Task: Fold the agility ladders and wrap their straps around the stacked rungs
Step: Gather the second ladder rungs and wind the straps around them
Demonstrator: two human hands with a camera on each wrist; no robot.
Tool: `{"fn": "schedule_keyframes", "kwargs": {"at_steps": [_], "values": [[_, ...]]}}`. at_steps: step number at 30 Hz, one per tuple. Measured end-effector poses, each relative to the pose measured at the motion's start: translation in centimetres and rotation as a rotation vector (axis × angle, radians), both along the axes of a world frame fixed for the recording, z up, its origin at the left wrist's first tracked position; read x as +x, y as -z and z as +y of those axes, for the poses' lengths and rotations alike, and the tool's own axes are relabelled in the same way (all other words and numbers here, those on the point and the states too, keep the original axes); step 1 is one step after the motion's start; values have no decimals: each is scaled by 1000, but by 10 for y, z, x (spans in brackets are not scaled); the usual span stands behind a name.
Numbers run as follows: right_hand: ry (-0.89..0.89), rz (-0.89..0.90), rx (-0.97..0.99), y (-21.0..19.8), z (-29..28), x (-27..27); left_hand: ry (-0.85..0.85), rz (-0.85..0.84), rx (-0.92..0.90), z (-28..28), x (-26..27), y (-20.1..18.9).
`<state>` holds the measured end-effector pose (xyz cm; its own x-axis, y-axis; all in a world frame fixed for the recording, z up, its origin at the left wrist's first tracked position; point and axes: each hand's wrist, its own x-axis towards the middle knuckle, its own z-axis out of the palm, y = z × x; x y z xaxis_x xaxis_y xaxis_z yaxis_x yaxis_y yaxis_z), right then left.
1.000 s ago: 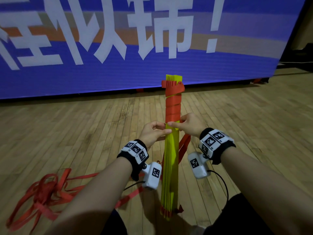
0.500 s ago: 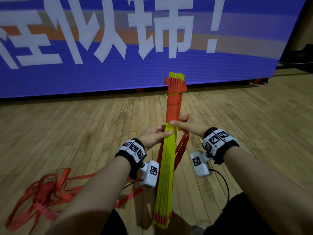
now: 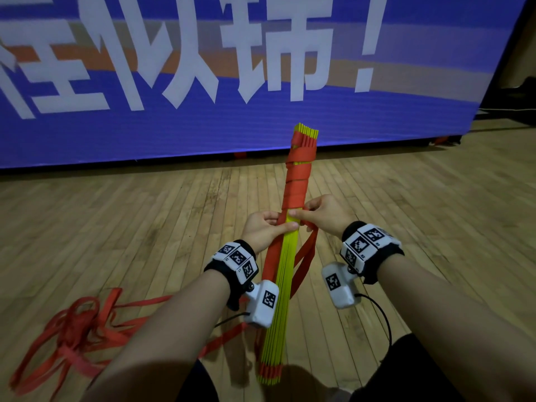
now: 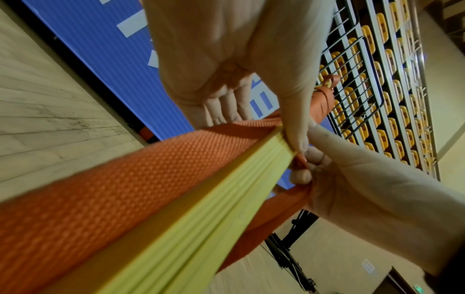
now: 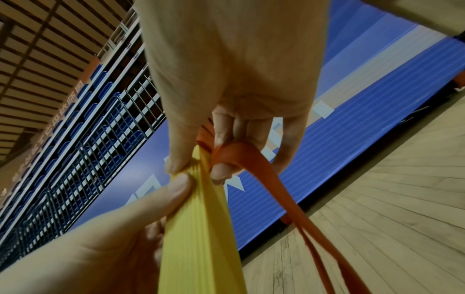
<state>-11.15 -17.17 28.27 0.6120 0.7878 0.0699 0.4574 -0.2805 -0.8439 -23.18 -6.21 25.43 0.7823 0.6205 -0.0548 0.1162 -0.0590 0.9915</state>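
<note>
**A:** So where's your bundle sitting right now?

**B:** You've got the stacked rungs up off the wooden floor, held nearly upright out in front of you and leaning a bit to the right at the top. The red strap is wound round the upper part in tight spiral turns; below that the yellow edges are bare.

**A:** And the hands?

**B:** Your left hand grips the stack just under the last turn, thumb laid across the yellow edges, fingers curled round the far side over the webbing. Your right hand is right beside it, thumb on the rungs, fingers pinching a loop of strap against the stack's right side. Two lengths hang down from that pinch.

**A:** Any text you can read?

**B:** Big white Chinese characters and an exclamation mark on the blue banner behind; they're cropped, so I won't guess them. The wrist bands carry black-and-white square marker codes.

**A:** Rest of the strap?

**B:** Loose strap pile on the floor to your left.
</note>
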Motion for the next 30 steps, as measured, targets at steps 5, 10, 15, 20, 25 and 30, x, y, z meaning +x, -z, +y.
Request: {"fn": "schedule_keyframes", "kwargs": {"at_steps": [5, 10, 15, 20, 25, 30], "values": [[50, -23, -5, 2, 3, -3, -49, -9, 23, -3, 2, 1], [83, -46, -2, 2, 4, -4, -50, -2, 23, -4, 4, 2], [53, 43, 52, 1, -4, 4, 163, -15, -51, 3, -4, -3], [-1, 120, 100, -1, -8, 8, 233, -61, -151, 5, -6, -3], [-17, 120, 115, 0, -9, 6, 228, -98, -195, 6, -5, -4], [-25, 151, 127, 0, -7, 6, 186, -75, -227, 6, -6, -4]]}}
